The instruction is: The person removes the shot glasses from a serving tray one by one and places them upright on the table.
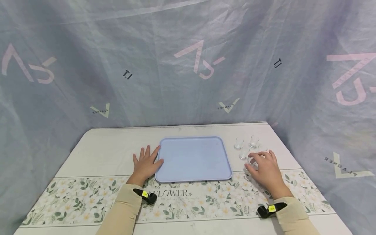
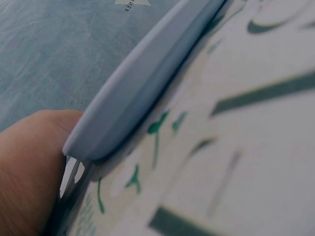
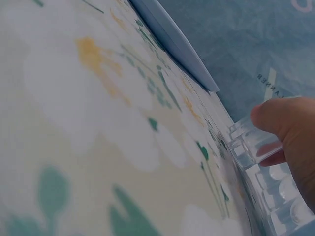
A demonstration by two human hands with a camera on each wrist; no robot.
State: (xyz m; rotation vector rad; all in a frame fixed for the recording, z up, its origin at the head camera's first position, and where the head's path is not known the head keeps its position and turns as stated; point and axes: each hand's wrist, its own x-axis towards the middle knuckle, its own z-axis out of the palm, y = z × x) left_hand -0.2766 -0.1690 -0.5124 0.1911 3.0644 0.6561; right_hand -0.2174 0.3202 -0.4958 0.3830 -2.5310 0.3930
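Observation:
A light blue rectangular tray (image 1: 194,160) lies flat on the table. At its left edge rests my left hand (image 1: 146,166), fingers spread and straight, thumb over the rim; the left wrist view shows the hand beside the tray's raised corner (image 2: 118,103). To the right of the tray, my right hand (image 1: 268,171) pinches a small clear glass (image 3: 243,147) between thumb and fingers, the glass standing low at the table surface. Several similar clear glasses (image 1: 239,144) stand close behind it, partly covered by the right hand in the head view.
The white table (image 1: 114,147) carries a floral printed band (image 1: 88,202) with lettering across its front half. Grey-blue fabric (image 1: 141,65) with printed marks hangs behind and on both sides. A wrist camera (image 1: 265,211) is strapped to each arm.

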